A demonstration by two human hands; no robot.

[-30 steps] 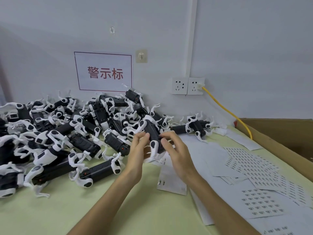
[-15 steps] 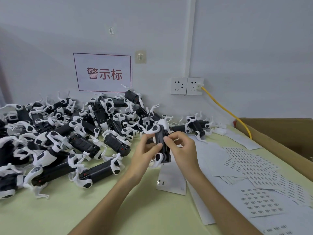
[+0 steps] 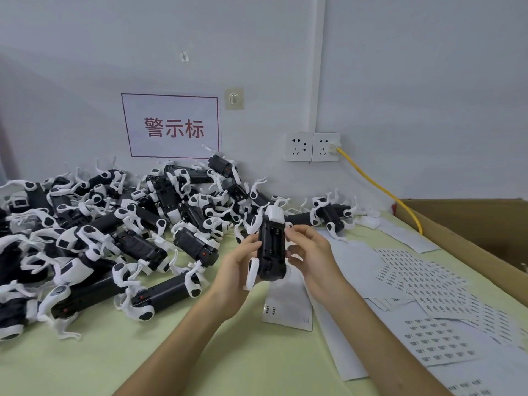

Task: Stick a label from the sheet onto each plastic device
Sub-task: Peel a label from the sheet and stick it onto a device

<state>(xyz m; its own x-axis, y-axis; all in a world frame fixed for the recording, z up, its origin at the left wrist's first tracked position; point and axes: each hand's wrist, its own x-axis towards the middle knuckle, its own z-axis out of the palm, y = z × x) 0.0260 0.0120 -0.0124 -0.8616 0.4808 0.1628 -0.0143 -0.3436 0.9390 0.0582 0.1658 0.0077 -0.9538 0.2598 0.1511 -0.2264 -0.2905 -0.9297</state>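
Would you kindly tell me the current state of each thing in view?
device: held upright in the air, black side toward the person.
left hand: grips the device.
right hand: pinches the device.
pile of devices: heaped, untouched.
label sheets: lying flat, overlapped.
yellow cable: plugged in.

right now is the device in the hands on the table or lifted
Lifted: the left hand and right hand grip the device above the table.

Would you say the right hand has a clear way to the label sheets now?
Likely yes: the label sheets lie uncovered beside the right hand, though it first must release the device.
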